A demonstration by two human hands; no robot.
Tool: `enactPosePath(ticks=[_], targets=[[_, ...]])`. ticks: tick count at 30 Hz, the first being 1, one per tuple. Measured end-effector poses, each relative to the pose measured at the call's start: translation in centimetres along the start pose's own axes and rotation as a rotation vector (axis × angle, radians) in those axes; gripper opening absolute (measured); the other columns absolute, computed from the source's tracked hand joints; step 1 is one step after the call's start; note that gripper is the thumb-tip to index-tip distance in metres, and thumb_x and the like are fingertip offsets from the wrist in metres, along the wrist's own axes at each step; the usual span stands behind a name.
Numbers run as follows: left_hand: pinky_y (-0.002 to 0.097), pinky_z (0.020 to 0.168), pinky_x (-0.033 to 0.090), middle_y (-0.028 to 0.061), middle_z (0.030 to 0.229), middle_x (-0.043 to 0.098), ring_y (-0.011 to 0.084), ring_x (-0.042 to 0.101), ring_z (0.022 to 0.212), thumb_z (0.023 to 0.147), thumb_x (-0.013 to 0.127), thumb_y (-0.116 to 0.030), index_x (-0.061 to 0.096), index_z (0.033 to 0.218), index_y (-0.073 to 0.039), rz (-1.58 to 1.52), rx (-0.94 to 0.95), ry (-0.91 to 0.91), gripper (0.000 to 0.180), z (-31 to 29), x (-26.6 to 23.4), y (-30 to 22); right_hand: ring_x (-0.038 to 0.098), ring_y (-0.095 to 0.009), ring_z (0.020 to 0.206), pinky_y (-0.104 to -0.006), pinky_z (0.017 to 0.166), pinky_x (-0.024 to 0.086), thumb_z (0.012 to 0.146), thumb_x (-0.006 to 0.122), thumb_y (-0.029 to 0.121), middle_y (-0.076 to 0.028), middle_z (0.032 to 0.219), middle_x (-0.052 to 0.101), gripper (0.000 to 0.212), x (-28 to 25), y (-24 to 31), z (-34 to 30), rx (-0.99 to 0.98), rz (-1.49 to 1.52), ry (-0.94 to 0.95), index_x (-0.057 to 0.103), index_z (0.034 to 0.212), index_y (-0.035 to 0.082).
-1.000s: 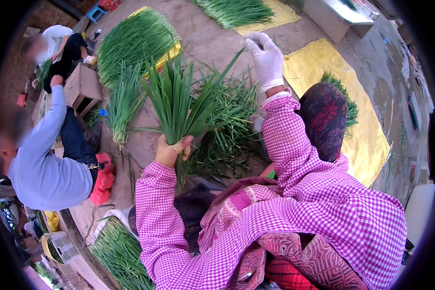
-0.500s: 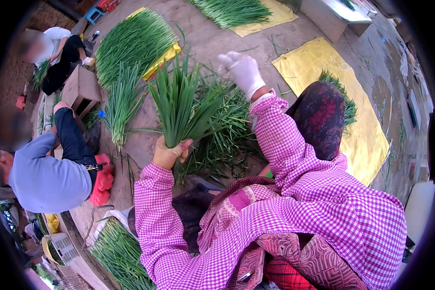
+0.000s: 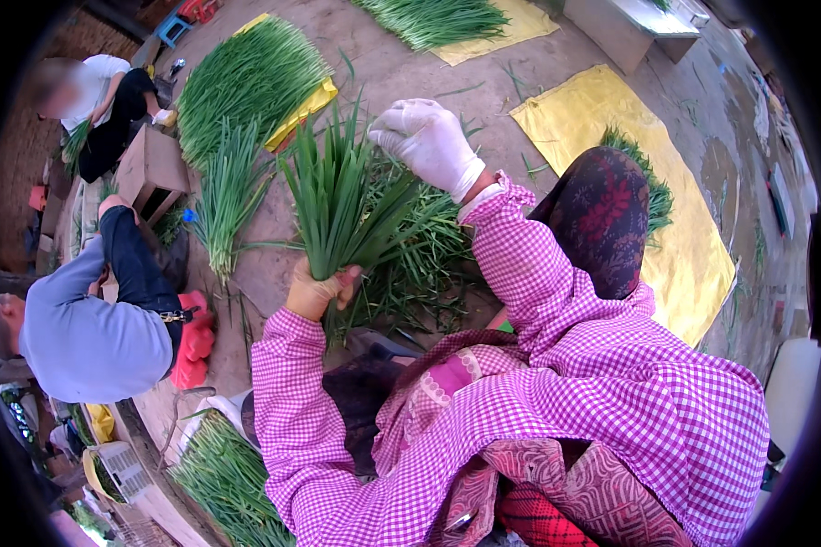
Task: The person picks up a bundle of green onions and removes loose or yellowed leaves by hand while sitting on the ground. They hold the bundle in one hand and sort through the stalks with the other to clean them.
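My left hand [image 3: 319, 287], in a pale glove, is closed round the lower part of a bunch of green chives [image 3: 333, 205]. Its flat leaves fan upward and to the right. Close to the leaf tips on the right side is my right hand [image 3: 426, 144], in a white glove, raised with its fingers bent but apart and nothing visible in them. Below that hand lies a loose heap of chives [image 3: 429, 260] on the ground, partly hidden by the held bunch. A small sorted bundle of chives [image 3: 228, 201] rests to the left.
A large pile of chives [image 3: 246, 82] lies on yellow sheeting at the far left, with another pile [image 3: 433, 20] farther back. At right is a yellow sheet [image 3: 684, 237] with more chives. A cardboard box [image 3: 153, 167] and two seated people [image 3: 100, 319] are at left.
My right hand has moved left toward the tips of the held chives, its fingers turning to the leaves. My left hand keeps its grip with hardly any movement.
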State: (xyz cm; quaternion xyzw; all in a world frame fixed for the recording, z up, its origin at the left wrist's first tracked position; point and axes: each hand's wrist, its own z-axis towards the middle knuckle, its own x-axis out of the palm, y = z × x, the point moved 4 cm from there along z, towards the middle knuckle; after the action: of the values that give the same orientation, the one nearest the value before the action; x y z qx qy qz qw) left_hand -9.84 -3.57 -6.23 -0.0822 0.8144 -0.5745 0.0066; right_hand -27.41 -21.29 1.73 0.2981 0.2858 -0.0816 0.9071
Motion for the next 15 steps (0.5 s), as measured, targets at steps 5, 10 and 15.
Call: enactPosePath(ticks=[5,10,15], targets=[[0.0246,0.035,0.037,0.0056,0.059,0.057,0.0148,0.053,0.044,0.075,0.074,-0.006,0.059,0.09,-0.002,-0.017,0.037,0.017,0.021,0.3,-0.4,-0.1,0.057,-0.006,0.071,-0.0217,0.068,0.045,0.083,0.06,0.012,-0.002,0.079,0.066,0.011,-1.4,-3.8,-0.8,0.556,0.648,-0.319,0.069,0.083,0.006],[0.0254,0.035,0.035,0.0061,0.059,0.057,0.0148,0.051,0.042,0.077,0.072,-0.006,0.059,0.09,-0.001,0.002,0.005,-0.061,0.019,0.1,-1.0,0.0,0.057,-0.006,0.072,-0.0215,0.067,0.045,0.088,0.059,0.02,0.0,0.077,0.065,0.019,-3.2,-4.1,-0.2,0.495,0.891,-0.289,0.068,0.09,0.003],[0.0258,0.035,0.034,0.0064,0.06,0.057,0.0144,0.049,0.041,0.08,0.069,-0.005,0.058,0.09,0.0,0.007,0.038,-0.072,0.016,0.7,-1.3,0.2,0.061,-0.02,0.069,-0.0314,0.064,0.048,0.085,0.061,0.039,-0.006,0.074,0.065,0.034,-1.4,0.0,0.4,0.27,0.521,-0.031,0.066,0.092,0.006]])
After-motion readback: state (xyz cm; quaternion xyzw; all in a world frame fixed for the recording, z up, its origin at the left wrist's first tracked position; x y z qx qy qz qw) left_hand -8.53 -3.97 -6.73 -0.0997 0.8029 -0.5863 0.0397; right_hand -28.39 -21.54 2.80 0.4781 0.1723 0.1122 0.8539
